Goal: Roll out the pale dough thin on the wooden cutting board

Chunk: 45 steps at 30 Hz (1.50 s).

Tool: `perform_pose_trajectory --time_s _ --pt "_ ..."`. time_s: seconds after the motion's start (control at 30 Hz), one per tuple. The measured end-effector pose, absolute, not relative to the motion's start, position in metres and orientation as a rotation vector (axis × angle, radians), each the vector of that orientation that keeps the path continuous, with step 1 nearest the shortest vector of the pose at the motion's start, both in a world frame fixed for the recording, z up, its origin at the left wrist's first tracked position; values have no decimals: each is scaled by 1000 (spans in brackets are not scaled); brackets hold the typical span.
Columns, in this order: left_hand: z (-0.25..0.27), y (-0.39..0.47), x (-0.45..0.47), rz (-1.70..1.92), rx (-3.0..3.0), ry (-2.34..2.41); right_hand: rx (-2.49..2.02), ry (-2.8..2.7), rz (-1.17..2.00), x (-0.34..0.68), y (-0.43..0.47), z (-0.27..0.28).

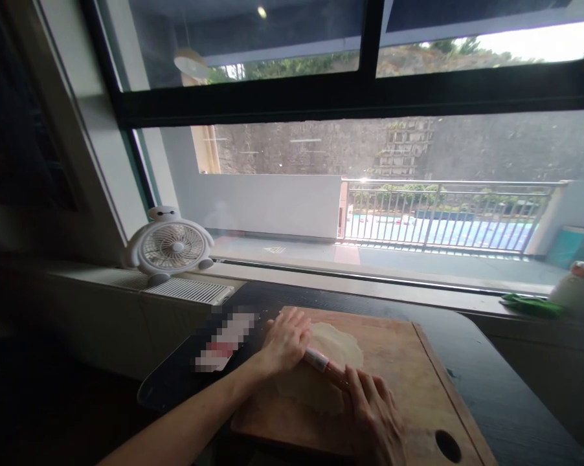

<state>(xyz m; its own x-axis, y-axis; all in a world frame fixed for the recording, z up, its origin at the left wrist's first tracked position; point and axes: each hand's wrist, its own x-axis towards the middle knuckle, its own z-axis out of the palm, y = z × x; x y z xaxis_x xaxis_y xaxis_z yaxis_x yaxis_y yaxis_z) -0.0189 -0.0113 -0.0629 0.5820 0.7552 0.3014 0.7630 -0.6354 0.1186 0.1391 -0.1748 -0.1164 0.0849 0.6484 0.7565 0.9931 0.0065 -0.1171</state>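
White fan (173, 247) by slatted vent (190, 291); dark-framed window (246, 103); metal railing (440, 184) outside; green bundle (532, 304) on sill (370, 289).

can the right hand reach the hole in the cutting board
Probably yes: the right hand is on the rolling pin, but only bare cutting board seems to lie between it and the hole.

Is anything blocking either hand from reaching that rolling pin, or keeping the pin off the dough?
Nothing visible is in the way: the left hand and right hand are both on the rolling pin, which lies across the dough on the wooden board.
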Motion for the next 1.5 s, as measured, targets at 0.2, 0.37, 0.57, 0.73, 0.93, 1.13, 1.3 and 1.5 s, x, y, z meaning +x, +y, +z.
perform_pose_trajectory --time_s 0.2,0.37,0.57,0.73,0.93,1.13,1.3,1.5 --pt "-53 15 29 -252 -2848 -1469 -1754 -1654 -564 154 -175 -104" --pt "-45 45 80 -156 -2874 -1537 -1750 -1644 -562 168 -173 -102" --pt "-47 42 73 -198 -2846 -1512 -1719 -1642 -623 162 -176 -106" --pt "-52 14 23 -273 -2797 -1456 -1642 -1627 -620 144 -183 -112" --pt "-57 -1 -5 -311 -2729 -1426 -1574 -1633 -574 139 -184 -117" --pt "-52 23 47 -184 -2791 -1522 -1612 -1578 -539 165 -176 -116" --pt "-53 44 86 -174 -2808 -1570 -1661 -1545 -559 180 -171 -122" --pt "-52 39 79 -221 -2781 -1578 -1643 -1570 -651 178 -174 -121"
